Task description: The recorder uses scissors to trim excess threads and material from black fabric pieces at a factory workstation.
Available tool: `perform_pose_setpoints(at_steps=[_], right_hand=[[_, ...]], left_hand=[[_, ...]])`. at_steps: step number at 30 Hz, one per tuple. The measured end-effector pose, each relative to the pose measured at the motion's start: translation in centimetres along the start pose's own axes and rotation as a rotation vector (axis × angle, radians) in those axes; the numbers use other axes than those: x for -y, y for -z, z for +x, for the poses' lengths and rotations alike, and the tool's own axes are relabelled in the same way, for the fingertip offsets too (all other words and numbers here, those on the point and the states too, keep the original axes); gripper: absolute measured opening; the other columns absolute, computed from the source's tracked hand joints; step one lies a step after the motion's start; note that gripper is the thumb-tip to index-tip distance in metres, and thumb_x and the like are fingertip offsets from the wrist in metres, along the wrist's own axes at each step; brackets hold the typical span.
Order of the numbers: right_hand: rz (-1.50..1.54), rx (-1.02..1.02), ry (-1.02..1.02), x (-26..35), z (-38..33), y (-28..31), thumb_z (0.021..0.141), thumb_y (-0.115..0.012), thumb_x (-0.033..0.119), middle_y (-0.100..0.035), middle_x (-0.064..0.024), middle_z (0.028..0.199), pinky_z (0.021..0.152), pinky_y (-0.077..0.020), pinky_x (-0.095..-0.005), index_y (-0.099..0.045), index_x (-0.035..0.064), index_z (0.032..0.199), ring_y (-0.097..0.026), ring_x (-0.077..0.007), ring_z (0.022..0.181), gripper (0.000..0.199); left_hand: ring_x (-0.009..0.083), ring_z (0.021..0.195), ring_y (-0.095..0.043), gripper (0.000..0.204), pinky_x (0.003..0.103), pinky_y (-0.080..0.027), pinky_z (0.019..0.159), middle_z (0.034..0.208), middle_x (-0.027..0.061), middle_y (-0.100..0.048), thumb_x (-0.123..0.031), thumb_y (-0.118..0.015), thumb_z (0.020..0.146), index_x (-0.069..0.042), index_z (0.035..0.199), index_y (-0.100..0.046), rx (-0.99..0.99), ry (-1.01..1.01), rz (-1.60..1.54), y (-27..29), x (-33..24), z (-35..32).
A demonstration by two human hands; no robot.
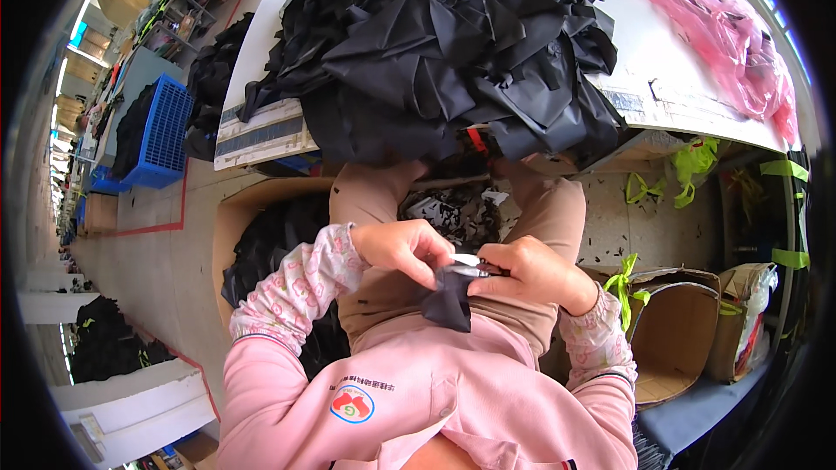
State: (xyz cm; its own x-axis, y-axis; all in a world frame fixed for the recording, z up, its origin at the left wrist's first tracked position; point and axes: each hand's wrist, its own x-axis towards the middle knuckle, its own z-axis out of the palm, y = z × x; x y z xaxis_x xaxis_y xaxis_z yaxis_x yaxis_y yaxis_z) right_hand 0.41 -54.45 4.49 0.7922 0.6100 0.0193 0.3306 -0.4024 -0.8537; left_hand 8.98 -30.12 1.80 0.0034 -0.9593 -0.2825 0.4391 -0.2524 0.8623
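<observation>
Spread across the top of the view: a white worktable (679, 52), most of it buried under a big heap of black fabric pieces (444, 43), with a crumpled pink plastic bag (723, 26) lying along its right end. Left of the table, on the floor, a blue plastic crate (161, 135) filled with dark cloth. Just below the table edge, at the left knee, a cardboard box (239, 209) packed with more black fabric; at lower right, an open brown carton (675, 335) with yellow-green strapping (623, 283) draped over its rim. Between the knees, tan trousers (374, 196) with black scraps (453, 213) gathered in the lap. Lower still, pink sleeves with a floral print running up to both wrists. At the centre, over the lap, a small piece of black fabric (448, 300) hanging down from between the two hands. Left hand (405, 248) clenched on the upper edge of that piece, fingers curled tight. Right hand (531, 274) closed around small metal snips (470, 265), blades pointing left and touching the top of the fabric, just beside the left fingertips. Whether the blades stand apart or together: too small to tell.
</observation>
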Motion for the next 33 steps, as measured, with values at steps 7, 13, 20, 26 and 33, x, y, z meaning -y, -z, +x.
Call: perform_pose_setpoints(at_steps=[7,13,20,26,33], right_hand=[[-0.14,-0.446,-0.114,0.4,-0.3,-2.3,0.079,-0.075,0.032,-0.057,-0.0121,0.057,0.046,-0.0438,-0.0365,-0.056,0.0013,0.08,-0.057,-0.0313,0.05,0.036],[-0.251,-0.441,-0.135,1.6,0.7,-2.4,0.078,-0.075,0.032,-0.057,-0.0134,0.057,0.046,-0.0448,-0.0384,-0.056,0.0019,0.081,-0.058,-0.033,0.05,0.035],[-0.107,-0.41,-0.147,1.2,0.5,-1.9,0.081,-0.072,0.034,-0.058,-0.0134,0.057,0.049,-0.0463,-0.0397,-0.054,0.0015,0.077,-0.059,-0.0341,0.053,0.037],[0.022,-0.346,-0.22,0.9,0.6,-1.6,0.081,-0.072,0.035,-0.056,-0.0136,0.056,0.049,-0.0438,-0.0396,-0.056,0.001,0.077,-0.057,-0.0343,0.051,0.038],[-0.139,-0.449,-0.133,1.3,0.9,-2.3,0.081,-0.072,0.033,-0.054,-0.0145,0.054,0.047,-0.0431,-0.0402,-0.052,0.0019,0.074,-0.055,-0.035,0.05,0.037]], left_hand=[[0.0068,0.084,-0.056,0.005,0.022,-0.045,0.078,0.09,-0.0012,-0.059,0.001,-0.063,0.085,0.0,0.09,-0.064,-0.678,-0.345,-0.115,-2.4,0.7,0.5],[0.0094,0.087,-0.054,0.008,0.024,-0.044,0.081,0.093,0.0011,-0.057,0.002,-0.064,0.084,0.002,0.092,-0.064,-0.752,-0.421,-0.051,-3.3,0.7,0.9],[0.0111,0.09,-0.053,0.009,0.025,-0.043,0.083,0.096,0.0027,-0.056,0.004,-0.064,0.083,0.001,0.091,-0.065,-0.747,-0.42,0.039,-3.4,0.2,0.7],[0.0104,0.089,-0.052,0.008,0.025,-0.042,0.082,0.096,0.0019,-0.055,0.005,-0.064,0.083,0.001,0.091,-0.065,-0.761,-0.418,0.017,-3.5,-0.1,1.0],[0.0098,0.089,-0.052,0.01,0.024,-0.042,0.082,0.095,0.0014,-0.055,0.005,-0.063,0.083,0.0,0.091,-0.065,-0.738,-0.434,0.066,-3.5,0.6,1.1]])
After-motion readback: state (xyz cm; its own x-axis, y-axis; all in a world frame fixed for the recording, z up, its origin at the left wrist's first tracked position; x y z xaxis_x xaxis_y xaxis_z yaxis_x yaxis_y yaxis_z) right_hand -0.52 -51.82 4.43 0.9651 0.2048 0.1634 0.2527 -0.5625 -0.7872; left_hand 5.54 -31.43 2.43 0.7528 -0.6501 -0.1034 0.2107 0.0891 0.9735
